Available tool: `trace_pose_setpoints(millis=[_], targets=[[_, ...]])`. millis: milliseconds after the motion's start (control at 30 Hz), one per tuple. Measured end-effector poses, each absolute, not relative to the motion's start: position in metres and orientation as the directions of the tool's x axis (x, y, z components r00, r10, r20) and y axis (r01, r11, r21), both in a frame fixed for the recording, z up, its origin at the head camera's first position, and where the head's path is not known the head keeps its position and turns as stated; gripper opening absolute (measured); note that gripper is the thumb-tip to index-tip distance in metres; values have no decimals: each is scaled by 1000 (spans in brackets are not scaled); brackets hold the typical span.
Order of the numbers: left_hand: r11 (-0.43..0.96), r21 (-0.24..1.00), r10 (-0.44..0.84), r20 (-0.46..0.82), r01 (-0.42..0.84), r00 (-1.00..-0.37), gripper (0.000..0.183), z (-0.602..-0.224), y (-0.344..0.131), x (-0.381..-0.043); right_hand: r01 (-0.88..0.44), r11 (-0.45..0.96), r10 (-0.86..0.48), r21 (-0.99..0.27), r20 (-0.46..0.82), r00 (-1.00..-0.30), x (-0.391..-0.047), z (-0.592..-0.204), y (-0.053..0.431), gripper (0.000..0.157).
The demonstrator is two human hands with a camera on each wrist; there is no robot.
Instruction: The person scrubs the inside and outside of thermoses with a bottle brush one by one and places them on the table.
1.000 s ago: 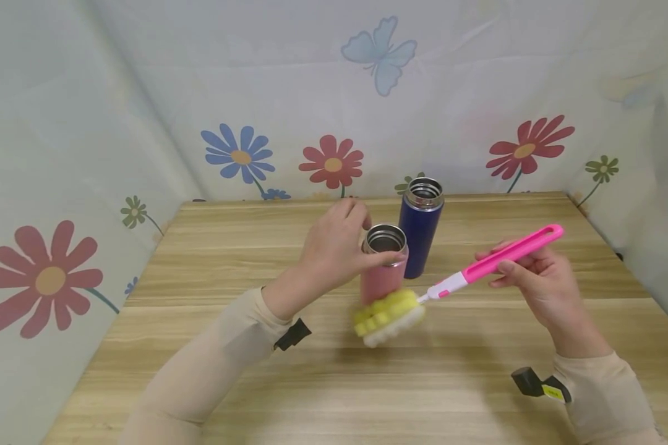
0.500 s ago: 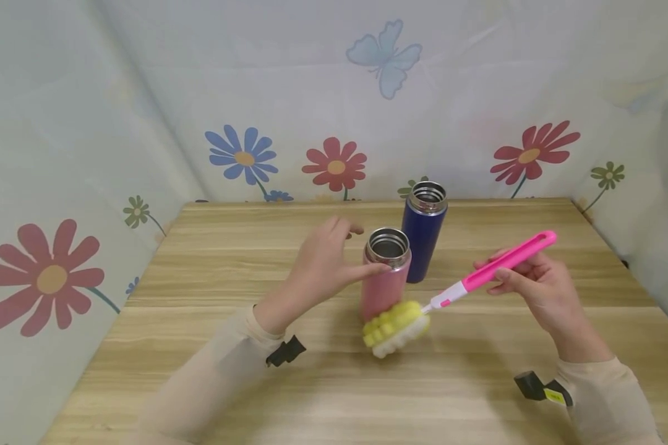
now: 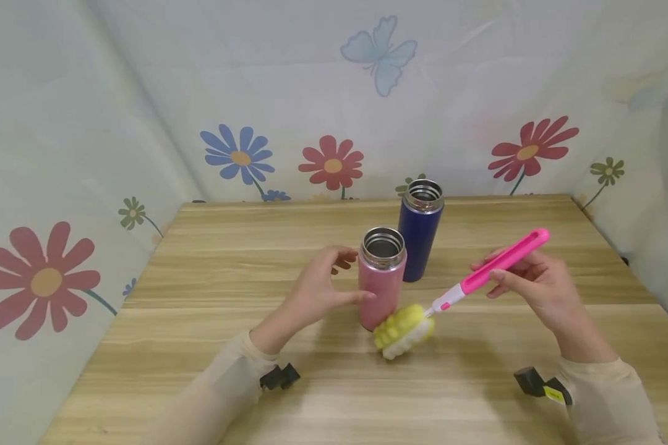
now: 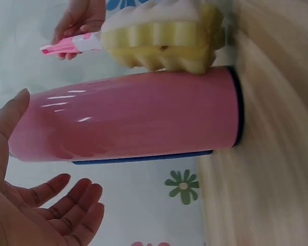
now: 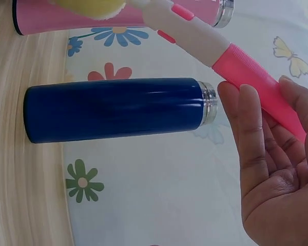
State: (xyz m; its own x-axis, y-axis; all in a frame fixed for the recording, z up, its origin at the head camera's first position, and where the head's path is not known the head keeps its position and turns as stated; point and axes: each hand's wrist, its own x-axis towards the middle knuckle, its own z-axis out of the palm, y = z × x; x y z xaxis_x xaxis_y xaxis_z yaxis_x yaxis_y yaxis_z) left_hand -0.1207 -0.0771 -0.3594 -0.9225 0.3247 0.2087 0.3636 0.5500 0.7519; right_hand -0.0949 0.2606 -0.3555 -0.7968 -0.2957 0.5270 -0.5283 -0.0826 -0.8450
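Note:
A pink bottle (image 3: 382, 287) without a lid stands upright on the table. Beside it, on its left, is my left hand (image 3: 317, 290), fingers apart and relaxed; the thumb lies across the bottle's side in the head view, though whether it touches I cannot tell. My right hand (image 3: 540, 290) holds a bottle brush (image 3: 498, 266) by its pink handle, between thumb and fingers. The yellow and white sponge head (image 3: 403, 330) hangs low at the pink bottle's front right. Behind stands a dark blue bottle (image 5: 118, 110), also upright and lidless.
The wooden table (image 3: 228, 259) ends at a pale cloth backdrop (image 3: 267, 74) printed with flowers and a butterfly. Black wrist cameras (image 3: 529, 382) sit at both cuffs.
My left hand has let go of the pink bottle's neck and moved down and left, beside its body. The brush head has shifted slightly right and down, still in my right hand.

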Motion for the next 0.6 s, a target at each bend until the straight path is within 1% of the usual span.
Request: trace_pose_setpoints(millis=[100, 200, 333, 533, 600], targets=[[498, 772, 345, 241, 395, -907, 74, -369, -78, -120, -531, -45, -281, -846, 521, -806, -92, -351, 260, 33], [454, 790, 361, 259, 411, -896, 77, -378, -77, -119, -539, -41, -271, -841, 529, -804, -89, -347, 261, 33], [409, 821, 356, 258, 398, -898, 78, -390, -74, -119, -558, -32, -253, -829, 547, -798, -83, -341, 263, 31], [357, 857, 348, 247, 371, -904, 77, -405, -70, -121, -574, 55, -176, -817, 558, -811, -73, -331, 268, 30], [352, 860, 355, 241, 368, -903, 76, -408, -69, -122, -574, 47, -166, -818, 560, -812, -70, -329, 269, 30]])
